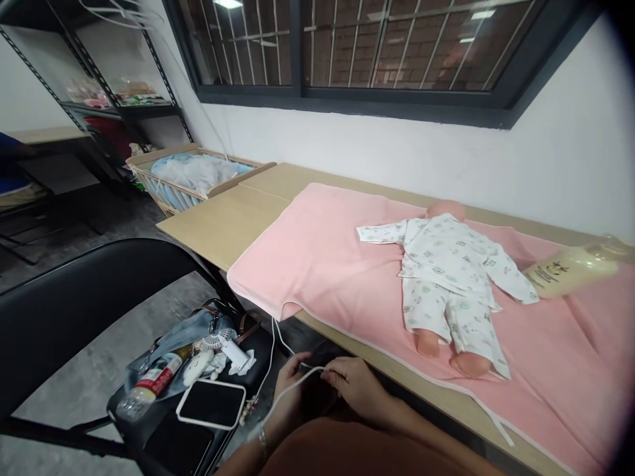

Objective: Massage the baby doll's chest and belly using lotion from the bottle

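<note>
My left hand point(288, 390) and my right hand point(358, 387) are close together in front of my body, below the table's front edge. Between them runs a thin white cable point(303, 378). My right fingers pinch it, and my left fingers close around it; part of the cable loops down past my left wrist. On the pink blanket point(317, 258) lies a baby doll point(446, 210) dressed in a white printed top point(441, 254) and matching trousers point(426, 307). Its feet point toward me. A cream-coloured bottle point(570, 270) lies on its side by the doll's sleeve.
To my left, a black chair point(89, 284) holds a white-edged phone point(211, 403), a red-labelled drink bottle point(159, 381), a small fan point(217, 339) and a bag point(186, 328). A wooden crib point(198, 192) stands beyond the table point(223, 228). Shelving point(153, 112) is at the far left.
</note>
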Available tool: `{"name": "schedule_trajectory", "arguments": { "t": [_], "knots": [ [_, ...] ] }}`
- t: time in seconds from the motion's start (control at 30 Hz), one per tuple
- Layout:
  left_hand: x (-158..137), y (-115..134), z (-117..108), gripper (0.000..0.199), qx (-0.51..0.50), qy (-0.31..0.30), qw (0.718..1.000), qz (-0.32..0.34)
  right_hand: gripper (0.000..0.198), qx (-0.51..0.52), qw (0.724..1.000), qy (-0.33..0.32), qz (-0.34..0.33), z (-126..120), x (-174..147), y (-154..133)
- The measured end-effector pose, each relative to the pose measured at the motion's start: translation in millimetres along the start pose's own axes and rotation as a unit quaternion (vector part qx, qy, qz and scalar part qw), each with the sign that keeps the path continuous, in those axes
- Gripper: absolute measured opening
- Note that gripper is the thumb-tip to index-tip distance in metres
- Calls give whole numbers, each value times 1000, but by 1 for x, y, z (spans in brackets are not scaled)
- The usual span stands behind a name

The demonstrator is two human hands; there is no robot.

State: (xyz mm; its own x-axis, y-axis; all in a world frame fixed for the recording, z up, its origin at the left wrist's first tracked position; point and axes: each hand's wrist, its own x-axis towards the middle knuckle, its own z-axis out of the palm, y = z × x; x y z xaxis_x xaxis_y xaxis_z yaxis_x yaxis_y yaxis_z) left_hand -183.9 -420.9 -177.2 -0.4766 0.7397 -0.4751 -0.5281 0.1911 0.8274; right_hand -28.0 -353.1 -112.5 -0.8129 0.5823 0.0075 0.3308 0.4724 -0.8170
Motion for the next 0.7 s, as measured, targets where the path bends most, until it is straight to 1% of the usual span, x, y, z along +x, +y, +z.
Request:
{"name": "schedule_trajectory", "arguments": {
  "t": [0.07, 0.13, 0.17, 0.2, 0.23, 0.27, 0.33, 0.37, 0.5, 0.57, 0.63, 0.7],
  "knots": [
    [-13, 7, -10, 43, -19, -86, 996, -25, 38, 52, 998, 36, 7, 2, 0, -3],
    [-25, 16, -17, 53, -66, -192, 978, -37, 43, 107, 992, 63, 25, 6, 0, -5],
    [-30, 22, -19, 58, -93, -233, 967, -28, 45, 134, 987, 78, 37, 9, -1, -5],
    [-34, 28, -20, 62, -117, -258, 959, -9, 47, 159, 982, 92, 47, 11, -2, -4],
    [-37, 35, -21, 62, -136, -269, 953, 13, 49, 180, 977, 104, 56, 14, -3, -4],
    [-41, 43, -20, 57, -150, -270, 950, 37, 50, 196, 972, 113, 62, 16, -4, -3],
    [-49, 57, -16, 43, -165, -257, 949, 75, 52, 215, 966, 123, 70, 19, -5, -2],
    [-53, 65, -12, 41, -164, -247, 950, 93, 53, 222, 965, 121, 73, 20, -6, -3],
    [-74, 92, 10, 44, -135, -213, 950, 182, 55, 249, 962, 90, 72, 21, -10, -12],
    [-86, 107, 21, 36, -113, -212, 942, 236, 54, 246, 966, 67, 45, 19, -12, -20],
    [-98, 124, 30, 27, -90, -236, 926, 281, 50, 235, 971, 37, -5, 15, -15, -28],
    [-111, 143, 37, 25, -78, -259, 911, 312, 43, 219, 974, 19, -58, 9, -19, -36]
  ]
}}
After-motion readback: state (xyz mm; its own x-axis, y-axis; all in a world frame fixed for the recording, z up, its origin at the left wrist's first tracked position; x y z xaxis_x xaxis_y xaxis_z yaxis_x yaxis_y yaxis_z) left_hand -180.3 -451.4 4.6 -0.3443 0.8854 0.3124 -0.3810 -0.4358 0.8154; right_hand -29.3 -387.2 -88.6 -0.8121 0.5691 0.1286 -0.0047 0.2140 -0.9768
